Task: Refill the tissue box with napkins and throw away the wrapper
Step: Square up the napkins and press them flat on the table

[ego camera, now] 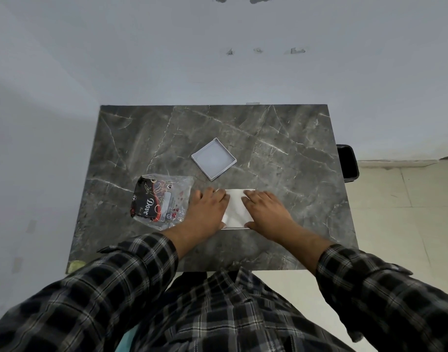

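A white stack of napkins (236,209) lies on the dark marble table (281,138), seemingly inside a shallow white box whose edge shows beneath my palms. My left hand (208,210) presses flat on its left side and my right hand (266,209) presses flat on its right side. A square white box lid (213,158) rests upside down farther back, turned like a diamond. The plastic wrapper (162,200), black and clear with printed lettering, lies just left of my left hand.
A black bin (348,162) stands on the floor beyond the table's right edge. The table backs onto a grey wall. Light floor tiles extend to the right. My plaid sleeves fill the near foreground.
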